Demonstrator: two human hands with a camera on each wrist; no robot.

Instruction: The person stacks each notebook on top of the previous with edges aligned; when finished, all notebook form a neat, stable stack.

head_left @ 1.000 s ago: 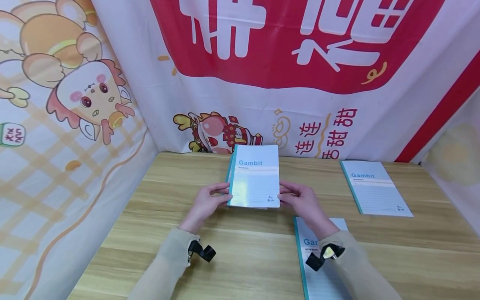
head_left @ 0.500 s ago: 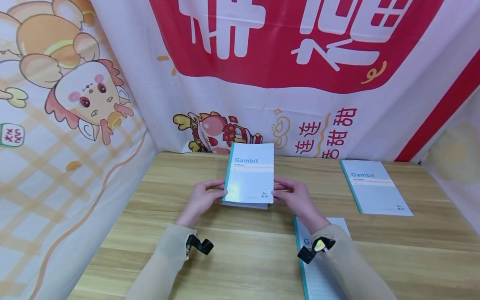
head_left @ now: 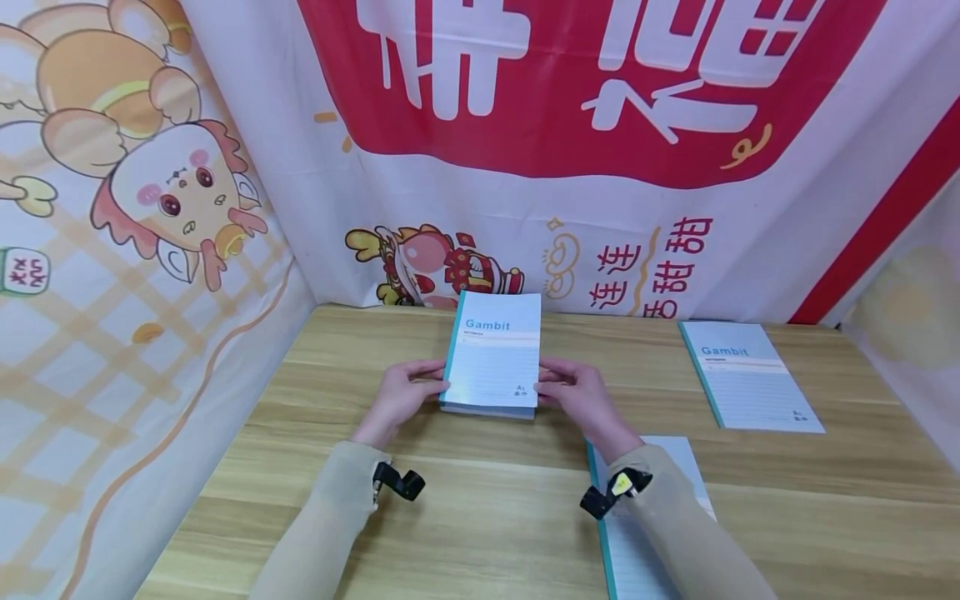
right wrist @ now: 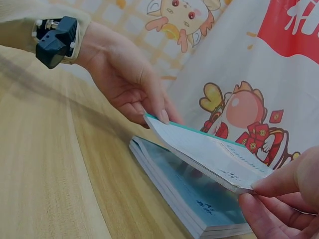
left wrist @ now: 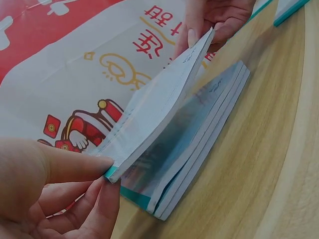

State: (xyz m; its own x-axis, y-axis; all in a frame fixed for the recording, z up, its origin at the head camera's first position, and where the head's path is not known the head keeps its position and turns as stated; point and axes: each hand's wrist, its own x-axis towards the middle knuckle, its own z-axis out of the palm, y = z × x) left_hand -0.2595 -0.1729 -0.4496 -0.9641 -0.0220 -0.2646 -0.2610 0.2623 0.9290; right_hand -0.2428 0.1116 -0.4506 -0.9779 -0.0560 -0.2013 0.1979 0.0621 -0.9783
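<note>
Across the wood-grain table, left hand and right hand pinch opposite sides of a Gambit notebook, over a far-centre notebook stack; likely light, bendy, slick: side edges suit gripping.

The left forearm and right forearm, both in beige sleeves, reach forward and converge. The left hand and right hand face each other, apart, each pinching with thumb above and curled fingers beneath.
</note>
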